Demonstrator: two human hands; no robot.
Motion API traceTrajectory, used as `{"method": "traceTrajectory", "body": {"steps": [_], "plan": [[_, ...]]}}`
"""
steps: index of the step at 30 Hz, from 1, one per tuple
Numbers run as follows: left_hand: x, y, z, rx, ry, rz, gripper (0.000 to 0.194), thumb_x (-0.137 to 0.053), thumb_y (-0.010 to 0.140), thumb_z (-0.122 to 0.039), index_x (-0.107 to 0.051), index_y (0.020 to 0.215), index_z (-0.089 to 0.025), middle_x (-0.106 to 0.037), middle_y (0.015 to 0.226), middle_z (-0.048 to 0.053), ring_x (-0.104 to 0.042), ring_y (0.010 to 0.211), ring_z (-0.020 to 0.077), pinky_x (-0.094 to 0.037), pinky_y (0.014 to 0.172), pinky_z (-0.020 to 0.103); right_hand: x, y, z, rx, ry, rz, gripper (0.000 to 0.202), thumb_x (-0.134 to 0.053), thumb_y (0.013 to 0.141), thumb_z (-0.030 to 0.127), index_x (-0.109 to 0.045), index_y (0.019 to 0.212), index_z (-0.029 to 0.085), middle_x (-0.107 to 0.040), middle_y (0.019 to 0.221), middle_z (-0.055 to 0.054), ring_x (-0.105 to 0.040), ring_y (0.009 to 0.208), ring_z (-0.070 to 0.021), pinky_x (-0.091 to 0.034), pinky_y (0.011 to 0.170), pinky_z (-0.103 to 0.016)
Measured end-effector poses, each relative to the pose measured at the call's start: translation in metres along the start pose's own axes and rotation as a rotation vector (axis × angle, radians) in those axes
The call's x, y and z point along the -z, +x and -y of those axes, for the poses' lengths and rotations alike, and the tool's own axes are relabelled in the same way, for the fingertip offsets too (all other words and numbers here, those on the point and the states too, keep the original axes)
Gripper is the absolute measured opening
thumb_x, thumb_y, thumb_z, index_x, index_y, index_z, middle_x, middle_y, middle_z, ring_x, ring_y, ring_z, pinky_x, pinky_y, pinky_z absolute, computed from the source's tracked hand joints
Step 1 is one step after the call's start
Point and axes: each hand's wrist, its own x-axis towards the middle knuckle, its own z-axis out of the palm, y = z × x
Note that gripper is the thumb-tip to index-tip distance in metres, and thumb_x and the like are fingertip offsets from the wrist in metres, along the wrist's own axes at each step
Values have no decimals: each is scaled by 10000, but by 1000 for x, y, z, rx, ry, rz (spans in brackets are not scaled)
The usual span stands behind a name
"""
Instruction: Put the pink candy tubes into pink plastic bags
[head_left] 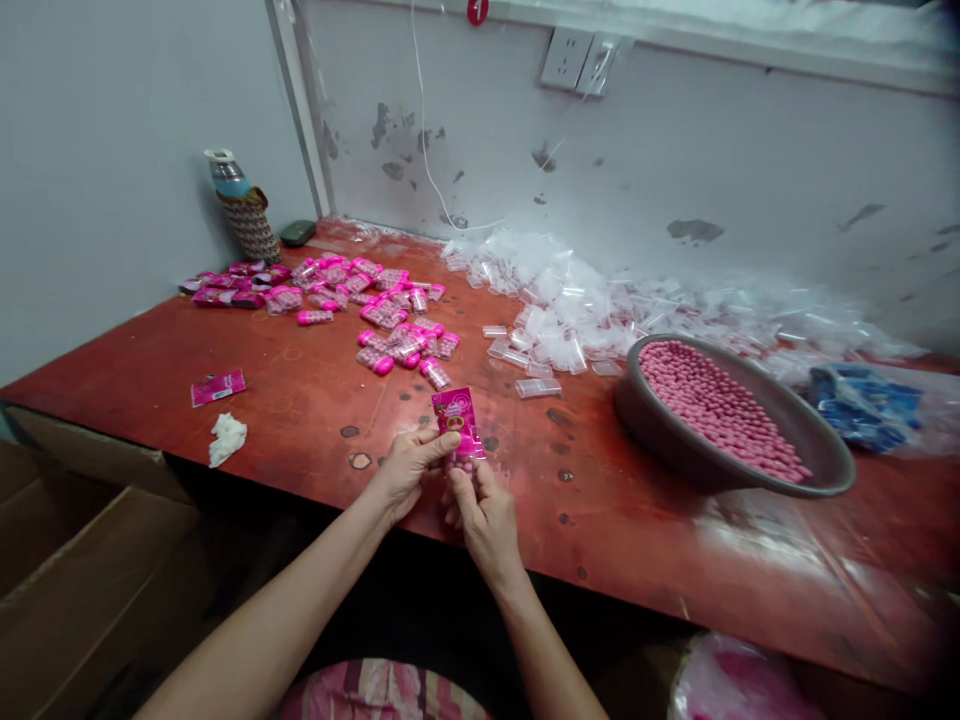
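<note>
Near the table's front edge, a pink printed packet (459, 418) is held upright between both hands. My left hand (411, 468) pinches its left side, thumb across the front. Below it, my right hand (484, 515) has its fingers closed round a small clear container of pink balls (466, 466) at the packet's lower end; its fingers partly hide the container. Just behind the packet lies a filled container (435, 375) with a pink cap. More capped containers (405, 342) are heaped farther back.
Pink packets (232, 285) lie at the back left near a bottle (244, 205). A loose packet (218, 388) and white tissue (227, 439) lie at left. Clear empty containers (570, 300) are piled behind a tilted grey basin (832, 465) of pink balls. Blue plastic (862, 405) is at right.
</note>
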Motion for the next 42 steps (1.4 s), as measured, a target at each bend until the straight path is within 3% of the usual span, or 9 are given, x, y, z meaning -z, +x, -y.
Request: {"method": "traceTrajectory", "body": {"steps": [8,13,19,25,31,37,42], "plan": [[1,-2,-4,5,81,85,183,-687,617,-266,-656,673,-94,-625,603,41,-535,496,93,-412,513,209,1,2,-2,-190,407,185,258,-405,840,427,-456,781,181,-539,519,40,-438,323,-52,-305,304,-139],[0,-7,-4,-23,151,55,199,-708,582,-264,-664,673,-93,-643,643,55,-565,555,120,-423,543,218,3,0,1,-110,232,58,218,-481,811,394,-480,784,178,-526,518,51,-453,350,-47,-333,334,-136],[-2,-7,-3,-26,75,42,238,-642,665,-329,-626,625,-95,-594,558,28,-524,468,96,-411,492,218,2,3,3,-138,299,160,240,-438,829,410,-449,746,185,-530,527,49,-432,325,-47,-303,307,-143],[0,-8,3,-49,81,5,216,-717,579,-278,-636,664,-96,-631,582,40,-565,495,121,-436,501,219,3,0,2,-68,152,46,229,-484,805,404,-481,759,179,-523,526,43,-457,377,-59,-352,354,-152],[-5,-21,12,21,16,198,269,-585,704,-373,-568,642,-112,-505,394,-2,-503,323,159,-415,364,278,1,0,-3,-193,441,127,256,-486,800,423,-474,757,171,-533,505,44,-434,316,-47,-303,305,-136],[4,-22,2,-22,-120,-35,174,-669,652,-250,-623,696,-88,-611,620,38,-559,546,102,-455,556,214,4,-5,0,-183,529,79,249,-575,763,336,-488,948,194,-611,637,15,-560,484,-94,-451,466,-197],[0,-30,14,27,-112,5,182,-682,638,-244,-643,706,-79,-596,602,29,-527,513,84,-432,510,204,-2,-3,1,-186,596,-43,173,-618,731,289,-487,789,191,-607,587,34,-549,455,-76,-447,462,-175]]}}
